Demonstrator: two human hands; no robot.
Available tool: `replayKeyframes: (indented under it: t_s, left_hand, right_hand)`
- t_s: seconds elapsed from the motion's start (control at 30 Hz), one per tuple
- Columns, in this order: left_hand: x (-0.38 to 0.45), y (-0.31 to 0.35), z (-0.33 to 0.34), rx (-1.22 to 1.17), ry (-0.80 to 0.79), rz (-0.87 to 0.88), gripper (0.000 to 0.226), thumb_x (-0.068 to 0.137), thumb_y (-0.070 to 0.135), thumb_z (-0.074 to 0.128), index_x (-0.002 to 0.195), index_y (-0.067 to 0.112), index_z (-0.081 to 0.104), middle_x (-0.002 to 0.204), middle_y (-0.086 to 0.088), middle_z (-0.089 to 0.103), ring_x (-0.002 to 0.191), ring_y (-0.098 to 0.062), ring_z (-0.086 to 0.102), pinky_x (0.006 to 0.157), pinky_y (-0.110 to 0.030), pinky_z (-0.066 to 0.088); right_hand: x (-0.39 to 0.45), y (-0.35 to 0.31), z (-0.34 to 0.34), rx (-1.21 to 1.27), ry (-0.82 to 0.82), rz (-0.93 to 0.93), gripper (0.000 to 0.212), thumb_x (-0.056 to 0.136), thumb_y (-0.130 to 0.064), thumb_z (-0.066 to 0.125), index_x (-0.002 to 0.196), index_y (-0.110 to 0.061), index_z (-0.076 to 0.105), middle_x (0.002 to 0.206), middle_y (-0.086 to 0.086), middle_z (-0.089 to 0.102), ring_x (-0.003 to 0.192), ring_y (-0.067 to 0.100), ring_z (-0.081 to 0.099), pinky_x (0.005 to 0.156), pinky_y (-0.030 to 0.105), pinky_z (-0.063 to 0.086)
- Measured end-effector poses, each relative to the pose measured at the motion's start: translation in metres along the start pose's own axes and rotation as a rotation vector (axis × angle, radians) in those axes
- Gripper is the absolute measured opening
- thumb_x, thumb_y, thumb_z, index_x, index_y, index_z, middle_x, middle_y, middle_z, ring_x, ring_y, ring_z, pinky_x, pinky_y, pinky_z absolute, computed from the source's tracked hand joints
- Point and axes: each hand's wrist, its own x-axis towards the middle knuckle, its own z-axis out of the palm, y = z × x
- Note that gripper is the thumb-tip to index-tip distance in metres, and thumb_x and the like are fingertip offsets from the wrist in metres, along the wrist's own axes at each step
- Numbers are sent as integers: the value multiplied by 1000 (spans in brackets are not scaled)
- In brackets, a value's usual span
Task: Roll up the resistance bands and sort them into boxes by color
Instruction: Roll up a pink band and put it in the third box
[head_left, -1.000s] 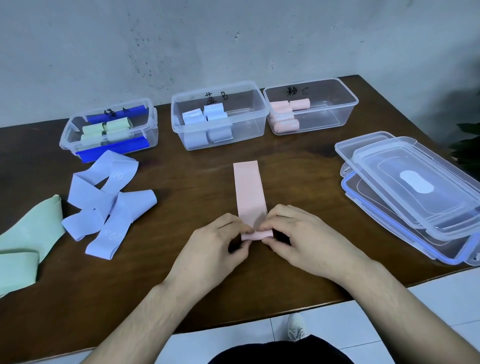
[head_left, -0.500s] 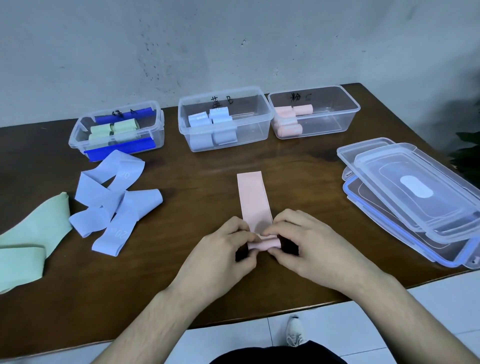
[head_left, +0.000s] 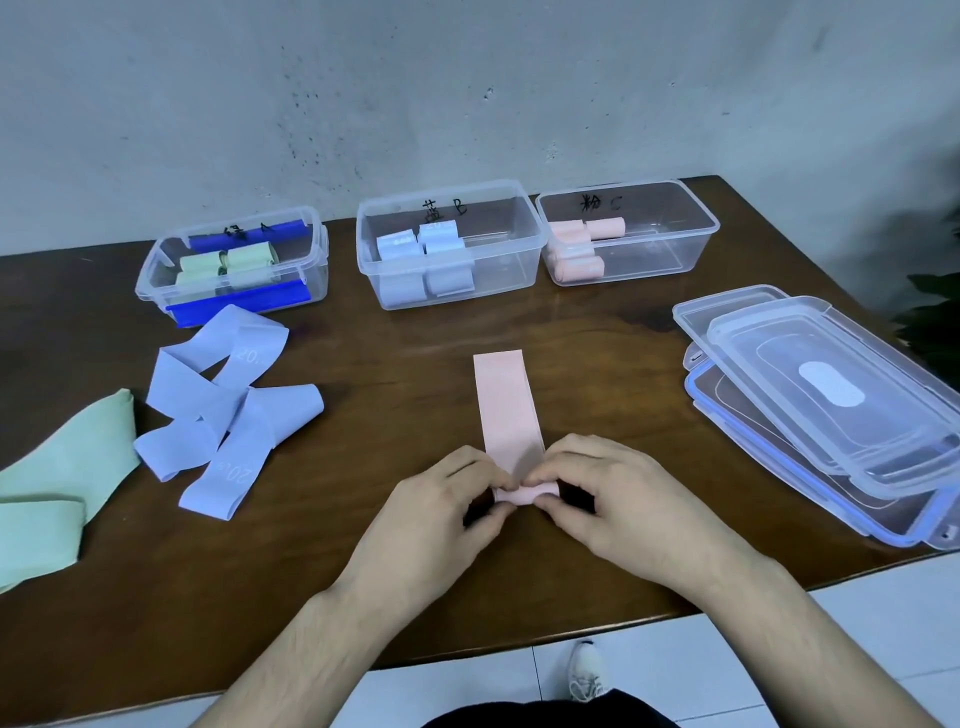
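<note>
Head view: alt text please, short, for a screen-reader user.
A person's left hand and right hand pinch the rolled near end of a pink band on a brown table. Behind stand three open boxes of green, blue and pink rolls.

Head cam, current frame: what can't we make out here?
- Pink band: how many turns its near end is rolled; left hand and right hand cover the roll's ends.
- Green bands: cut off by the left frame edge, count unclear.
- Pink box: roll count uncertain; rolls overlap behind the hazy wall.
- Lid stack: right end leaves the frame.
</note>
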Motion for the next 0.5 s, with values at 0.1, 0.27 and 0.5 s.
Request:
replayKeyframes:
  t_s: [0.1,0.27,0.5]
  left_hand:
    - [4,-3,-2,-13,-11,-19,15,91,29,68,105,27,73,105,19,63,85,13,53,72,1,38]
    - [7,-5,-3,-11,-19,-29,18,95,32,62,109,28,73,107,21,61,88,2,58,77,-3,41]
    - [3,-3,2,-3,14,5,19,89,26,72,108,28,71,109,17,60,81,10,52,68,2,36]
  right_hand:
    - [-2,2,1,-16,28,-2,28,95,-36,64,123,-40,63,113,-30,50,106,-4,46,88,14,45]
    - [-1,4,4,-19,24,5,24,95,-31,65,118,-37,65,109,-34,43,104,-6,47,85,9,41]
    - [6,8,2,-13,-2,-5,25,100,-35,55,124,-35,64,117,-26,53,109,-2,50,94,18,45]
